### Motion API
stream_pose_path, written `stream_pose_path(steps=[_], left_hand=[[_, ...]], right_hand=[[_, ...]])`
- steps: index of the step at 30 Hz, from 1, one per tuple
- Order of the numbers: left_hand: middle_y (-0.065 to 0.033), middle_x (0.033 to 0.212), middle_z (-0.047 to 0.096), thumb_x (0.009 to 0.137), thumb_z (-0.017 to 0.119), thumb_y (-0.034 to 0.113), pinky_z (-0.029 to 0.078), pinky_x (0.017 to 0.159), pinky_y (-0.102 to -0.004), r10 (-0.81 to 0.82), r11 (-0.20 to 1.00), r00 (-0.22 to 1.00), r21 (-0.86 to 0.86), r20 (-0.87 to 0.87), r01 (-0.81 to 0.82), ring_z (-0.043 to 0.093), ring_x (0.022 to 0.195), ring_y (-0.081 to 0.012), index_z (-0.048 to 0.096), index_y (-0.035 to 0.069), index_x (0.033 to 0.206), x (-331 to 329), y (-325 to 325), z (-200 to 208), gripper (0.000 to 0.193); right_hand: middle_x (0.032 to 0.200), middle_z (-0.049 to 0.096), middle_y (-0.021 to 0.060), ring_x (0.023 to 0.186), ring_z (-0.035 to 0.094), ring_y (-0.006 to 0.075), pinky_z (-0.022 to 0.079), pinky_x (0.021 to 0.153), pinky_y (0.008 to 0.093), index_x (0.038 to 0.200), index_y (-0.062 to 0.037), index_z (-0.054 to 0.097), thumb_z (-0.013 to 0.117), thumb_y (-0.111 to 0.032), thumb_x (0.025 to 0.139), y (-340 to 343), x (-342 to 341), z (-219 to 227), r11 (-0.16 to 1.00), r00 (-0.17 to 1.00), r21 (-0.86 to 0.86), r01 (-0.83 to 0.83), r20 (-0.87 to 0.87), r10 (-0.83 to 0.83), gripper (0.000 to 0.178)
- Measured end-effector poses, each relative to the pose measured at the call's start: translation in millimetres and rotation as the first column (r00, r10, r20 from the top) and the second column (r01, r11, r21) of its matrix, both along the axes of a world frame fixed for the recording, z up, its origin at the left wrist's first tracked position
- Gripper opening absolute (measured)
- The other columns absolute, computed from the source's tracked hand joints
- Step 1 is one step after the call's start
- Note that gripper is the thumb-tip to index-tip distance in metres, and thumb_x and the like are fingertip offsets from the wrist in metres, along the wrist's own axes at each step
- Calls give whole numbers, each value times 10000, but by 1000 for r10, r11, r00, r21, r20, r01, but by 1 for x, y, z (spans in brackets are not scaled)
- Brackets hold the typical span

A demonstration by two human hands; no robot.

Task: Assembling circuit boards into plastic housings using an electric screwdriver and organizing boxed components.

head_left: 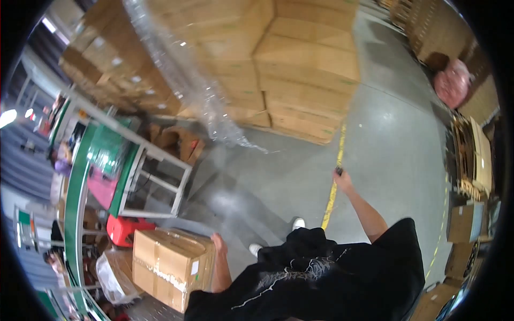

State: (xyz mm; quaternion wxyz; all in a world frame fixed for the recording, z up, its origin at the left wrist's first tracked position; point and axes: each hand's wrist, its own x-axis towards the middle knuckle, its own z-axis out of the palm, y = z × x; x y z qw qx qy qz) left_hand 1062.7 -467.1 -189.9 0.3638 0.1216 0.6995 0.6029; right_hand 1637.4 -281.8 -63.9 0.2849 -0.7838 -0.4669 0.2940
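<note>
My left hand is at the right side of a taped brown cardboard box, next to its upper edge. Its fingers seem stretched out, and whether they press on the cardboard is hard to see. Clear tape and a small white label show on the box. Out to the right, my right hand is closed around a small dark object, too small to name, above the yellow floor line.
A large stack of cartons stands ahead, with loose clear plastic film hanging by it. To the left are a green-topped workbench with a white frame and a red stool. Flattened cardboard and a pink bag line the right.
</note>
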Motion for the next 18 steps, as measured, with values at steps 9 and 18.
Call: stream_pose_path(steps=[9, 18], left_hand=[[-128, 948, 507, 869, 491, 151, 402, 842, -329, -592, 614, 443, -20, -673, 789, 490, 919, -196, 468, 6, 1020, 268, 482, 163, 210], [-222, 1245, 479, 730, 686, 373, 375, 944, -436, -134, 937, 457, 38, -879, 347, 465, 1130, -337, 456, -68, 1195, 280, 782, 226, 681]], right_hand=[[934, 577, 1, 866, 512, 188, 436, 734, 334, 1066, -73, 581, 516, -401, 884, -10, 171, 71, 817, 825, 144, 558, 8, -565, 381], [896, 584, 4, 723, 501, 86, 394, 582, 255, 1060, -90, 543, 504, -402, 894, 120, 185, 81, 886, 656, -66, 459, -647, -389, 356]])
